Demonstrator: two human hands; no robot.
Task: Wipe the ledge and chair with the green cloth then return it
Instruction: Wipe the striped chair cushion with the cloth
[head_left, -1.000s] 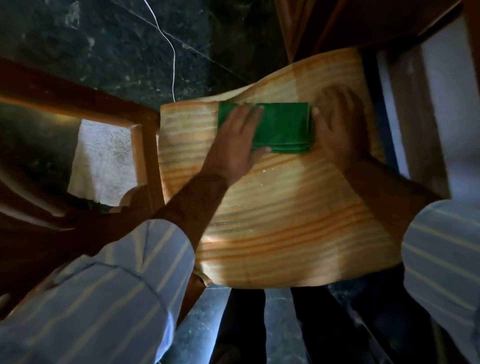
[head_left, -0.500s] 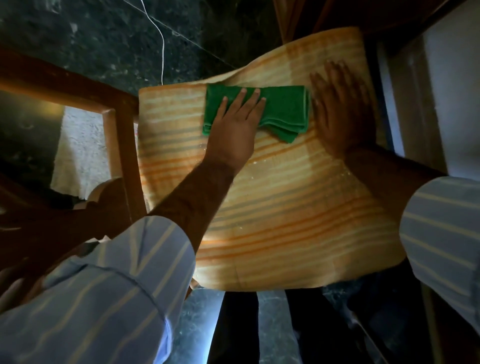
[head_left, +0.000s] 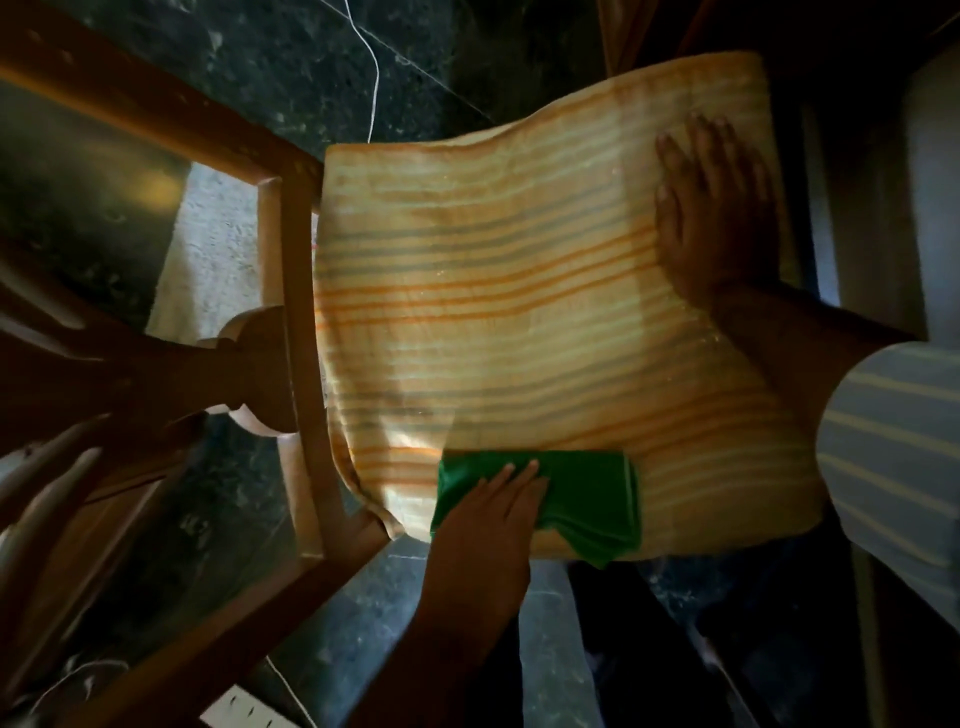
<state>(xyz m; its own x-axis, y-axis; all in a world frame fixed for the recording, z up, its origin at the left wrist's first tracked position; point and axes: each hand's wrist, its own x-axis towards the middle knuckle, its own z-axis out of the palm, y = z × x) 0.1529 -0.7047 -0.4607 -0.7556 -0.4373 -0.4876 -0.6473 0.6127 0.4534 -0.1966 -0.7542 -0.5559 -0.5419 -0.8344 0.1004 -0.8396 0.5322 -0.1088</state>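
Since the earlier frames, the green cloth has travelled from the far part of the striped cushion down to its near edge, and the left hand has come with it. Now the left hand lies flat on the left half of the folded cloth, with its fingers stretched out and close together, pressing down and not clamped around anything. One near corner of the cloth hangs a little over the near edge of the cushion.

The right hand rests on the far right part of the cushion, palm down, fingers straight and slightly apart, holding nothing. It is well apart from the cloth. A striped sleeve covers the right arm at the right side of the view.

The cushion sits on the seat of a wooden chair, whose frame shows along the left side of the cushion. Under the chair is a dark stone floor, and a thin white cord runs across it beyond the far edge of the cushion. A pale mat lies on the floor to the left, seen through the chair frame.
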